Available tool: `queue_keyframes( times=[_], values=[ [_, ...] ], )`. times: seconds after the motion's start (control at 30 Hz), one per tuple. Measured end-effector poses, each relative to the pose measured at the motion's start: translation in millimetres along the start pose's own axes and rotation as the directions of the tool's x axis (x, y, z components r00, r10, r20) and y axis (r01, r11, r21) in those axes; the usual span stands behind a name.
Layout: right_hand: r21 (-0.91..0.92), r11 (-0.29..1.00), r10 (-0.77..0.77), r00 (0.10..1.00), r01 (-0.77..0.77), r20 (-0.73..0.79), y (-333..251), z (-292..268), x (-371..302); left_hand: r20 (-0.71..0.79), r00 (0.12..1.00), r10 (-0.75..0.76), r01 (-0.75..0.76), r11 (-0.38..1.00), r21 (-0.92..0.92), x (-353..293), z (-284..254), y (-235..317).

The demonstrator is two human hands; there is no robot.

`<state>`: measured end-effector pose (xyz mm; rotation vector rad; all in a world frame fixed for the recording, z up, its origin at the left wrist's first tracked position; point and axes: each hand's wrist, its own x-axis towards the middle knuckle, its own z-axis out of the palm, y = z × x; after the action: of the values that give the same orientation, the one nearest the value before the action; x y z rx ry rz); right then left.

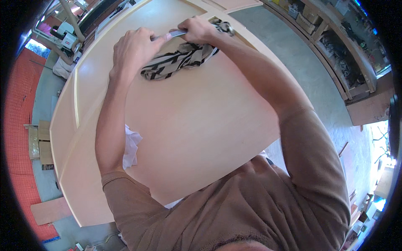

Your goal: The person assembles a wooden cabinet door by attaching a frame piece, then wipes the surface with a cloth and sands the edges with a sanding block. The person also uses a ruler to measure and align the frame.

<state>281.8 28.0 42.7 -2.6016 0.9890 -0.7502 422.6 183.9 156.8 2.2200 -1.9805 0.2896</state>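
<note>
My left hand (135, 49) and my right hand (196, 30) are both closed above the far part of a large pale panel (197, 121). Between them runs a thin, flat grey strip (179, 32), which looks blade-like; its exact kind cannot be made out. The right fingers wrap round one end, and the left fingertips pinch the other. Just below the hands, a crumpled black-and-beige patterned cloth (178, 60) lies on the panel and passes under my right wrist. A scrap of thin whitish paper or cloth (132, 145) rests beside my left forearm.
Raised pale strips (76, 98) edge and cross the panel on the left. Wooden shelving (322, 50) full of goods stands at the far right beyond grey floor. Red-orange sheeting (19, 138), cardboard boxes (45, 144) and a loose board (51, 210) are at the left.
</note>
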Motion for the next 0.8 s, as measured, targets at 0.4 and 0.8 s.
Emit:
queue_keyframes(
  times=[0.4, 0.8],
  values=[
    [0.044, 0.978, 0.201, 0.979, -0.202, 0.028, -49.2, -57.1, -175.3, -0.105, 0.953, 0.285, -0.299, 0.939, -0.167, -101.0, -11.9, 47.3],
    [0.154, 0.988, -0.003, 0.999, -0.003, 0.042, -45.1, -64.3, -220.0, 0.033, 0.932, 0.361, -0.356, 0.929, -0.097, -165.5, -26.1, 70.4]
  ],
)
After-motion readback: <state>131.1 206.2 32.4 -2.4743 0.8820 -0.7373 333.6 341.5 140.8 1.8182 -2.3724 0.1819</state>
